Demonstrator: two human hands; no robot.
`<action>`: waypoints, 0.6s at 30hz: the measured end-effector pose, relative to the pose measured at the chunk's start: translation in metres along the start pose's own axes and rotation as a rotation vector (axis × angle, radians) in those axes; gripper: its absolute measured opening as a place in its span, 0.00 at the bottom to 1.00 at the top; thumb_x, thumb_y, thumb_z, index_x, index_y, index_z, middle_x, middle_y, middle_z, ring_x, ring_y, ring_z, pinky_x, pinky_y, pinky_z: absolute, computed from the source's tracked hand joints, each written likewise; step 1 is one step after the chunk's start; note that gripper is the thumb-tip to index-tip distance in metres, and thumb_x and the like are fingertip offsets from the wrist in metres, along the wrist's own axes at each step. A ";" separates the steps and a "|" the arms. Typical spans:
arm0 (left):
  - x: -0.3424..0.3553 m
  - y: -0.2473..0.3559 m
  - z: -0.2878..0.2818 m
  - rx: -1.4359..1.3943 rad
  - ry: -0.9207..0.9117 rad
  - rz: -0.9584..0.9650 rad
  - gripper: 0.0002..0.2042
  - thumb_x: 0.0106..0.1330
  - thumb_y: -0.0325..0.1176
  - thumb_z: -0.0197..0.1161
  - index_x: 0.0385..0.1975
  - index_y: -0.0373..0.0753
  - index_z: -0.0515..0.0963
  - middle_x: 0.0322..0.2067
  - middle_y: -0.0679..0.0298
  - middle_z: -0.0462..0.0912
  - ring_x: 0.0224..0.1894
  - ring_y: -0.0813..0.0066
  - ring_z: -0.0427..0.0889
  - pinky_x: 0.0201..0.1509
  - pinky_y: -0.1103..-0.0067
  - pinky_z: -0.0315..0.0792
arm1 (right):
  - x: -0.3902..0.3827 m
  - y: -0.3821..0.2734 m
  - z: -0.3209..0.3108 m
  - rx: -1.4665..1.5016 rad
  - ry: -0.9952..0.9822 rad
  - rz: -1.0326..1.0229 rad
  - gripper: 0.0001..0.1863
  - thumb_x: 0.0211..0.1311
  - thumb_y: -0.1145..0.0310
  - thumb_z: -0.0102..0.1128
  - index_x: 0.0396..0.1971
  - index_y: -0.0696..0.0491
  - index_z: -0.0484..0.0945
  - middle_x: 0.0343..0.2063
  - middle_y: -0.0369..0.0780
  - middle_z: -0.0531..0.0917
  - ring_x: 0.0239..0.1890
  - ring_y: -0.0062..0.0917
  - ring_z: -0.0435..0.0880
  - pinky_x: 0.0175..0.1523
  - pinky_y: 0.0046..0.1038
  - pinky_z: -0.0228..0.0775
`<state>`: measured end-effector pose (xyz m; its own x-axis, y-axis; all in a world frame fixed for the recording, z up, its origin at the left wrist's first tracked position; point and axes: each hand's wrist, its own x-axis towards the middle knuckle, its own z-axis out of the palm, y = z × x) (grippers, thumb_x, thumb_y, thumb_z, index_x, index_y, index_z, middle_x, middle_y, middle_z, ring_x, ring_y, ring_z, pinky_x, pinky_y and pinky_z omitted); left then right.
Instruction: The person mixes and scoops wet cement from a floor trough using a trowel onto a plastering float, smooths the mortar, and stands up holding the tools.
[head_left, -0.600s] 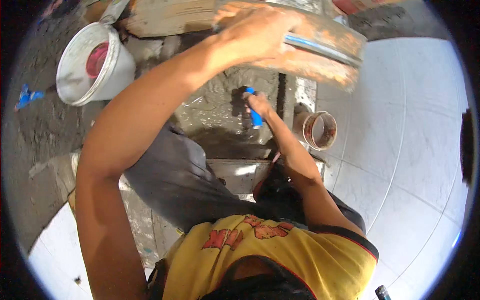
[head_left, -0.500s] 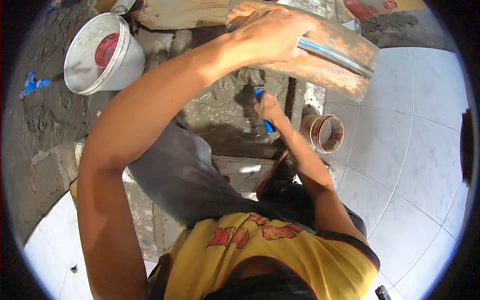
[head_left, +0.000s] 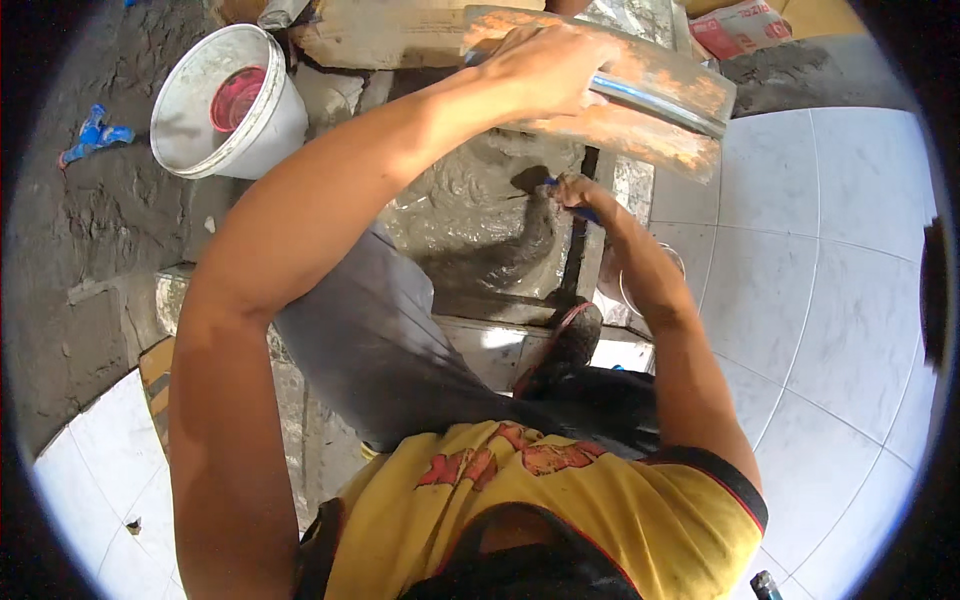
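Note:
My left hand [head_left: 540, 70] is closed on a wide, flat metal trowel [head_left: 655, 140] with orange-stained faces and a blue-and-silver strip, held across the top middle. Below it, my right hand [head_left: 578, 192] grips a small tool with a blue handle [head_left: 588, 214] at the wet grey mortar [head_left: 460, 220] in a recessed rectangle. A dark, curved smear runs through the mortar under that tool. My forearm partly hides a small round container [head_left: 678, 262] beside the right hand.
A white bucket [head_left: 175, 130] with a pink dish inside stands at upper left. Blue pieces [head_left: 95, 135] lie on rough grey mortar at left. White tiles [head_left: 850, 300] cover the right side. Cardboard [head_left: 360, 45] and a red-printed bag [head_left: 740, 30] lie at the top. My legs occupy the lower middle.
My right hand has moved right and slightly up with the blue tool, leaving a darker smear in the mortar. The left hand and flat trowel have shifted slightly; my right foot shows more.

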<state>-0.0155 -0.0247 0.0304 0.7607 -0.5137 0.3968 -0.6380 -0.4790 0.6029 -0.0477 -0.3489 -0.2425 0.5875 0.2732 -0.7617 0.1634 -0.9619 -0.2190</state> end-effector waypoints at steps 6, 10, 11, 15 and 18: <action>-0.017 -0.030 0.006 0.073 0.054 -0.014 0.18 0.52 0.38 0.71 0.42 0.40 0.78 0.34 0.49 0.83 0.40 0.48 0.83 0.41 0.62 0.76 | -0.074 -0.104 -0.080 -0.444 0.024 -0.012 0.11 0.54 0.63 0.59 0.29 0.57 0.78 0.23 0.47 0.80 0.28 0.36 0.81 0.32 0.39 0.71; -0.020 -0.018 0.006 0.038 0.114 -0.003 0.18 0.52 0.36 0.71 0.44 0.42 0.80 0.37 0.52 0.85 0.41 0.54 0.84 0.43 0.65 0.77 | -0.109 -0.119 -0.097 -0.522 0.074 -0.193 0.15 0.52 0.63 0.60 0.37 0.54 0.75 0.30 0.49 0.82 0.35 0.40 0.84 0.36 0.41 0.76; -0.019 -0.013 0.009 -0.030 0.141 0.035 0.18 0.53 0.36 0.70 0.44 0.42 0.80 0.38 0.53 0.85 0.42 0.56 0.85 0.44 0.66 0.77 | -0.097 -0.105 -0.086 -0.583 0.182 -0.276 0.15 0.52 0.60 0.61 0.36 0.54 0.77 0.30 0.49 0.83 0.35 0.42 0.84 0.39 0.41 0.77; -0.027 -0.007 0.014 -0.052 0.164 0.068 0.20 0.52 0.38 0.70 0.45 0.43 0.80 0.42 0.52 0.84 0.46 0.53 0.83 0.48 0.64 0.76 | -0.065 -0.123 -0.048 -0.717 0.252 -0.333 0.19 0.50 0.55 0.66 0.34 0.56 0.83 0.30 0.52 0.84 0.38 0.47 0.85 0.44 0.40 0.79; -0.020 0.015 0.007 0.020 0.075 -0.053 0.17 0.52 0.39 0.71 0.42 0.44 0.81 0.39 0.53 0.85 0.44 0.52 0.84 0.46 0.62 0.76 | -0.084 -0.127 -0.061 -0.513 0.261 -0.245 0.15 0.48 0.61 0.66 0.28 0.59 0.79 0.28 0.54 0.82 0.35 0.48 0.83 0.40 0.45 0.77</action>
<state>-0.0409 -0.0267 0.0269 0.7998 -0.4327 0.4161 -0.5983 -0.5187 0.6107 -0.0690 -0.2495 -0.1135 0.6485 0.5387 -0.5378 0.6398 -0.7686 0.0017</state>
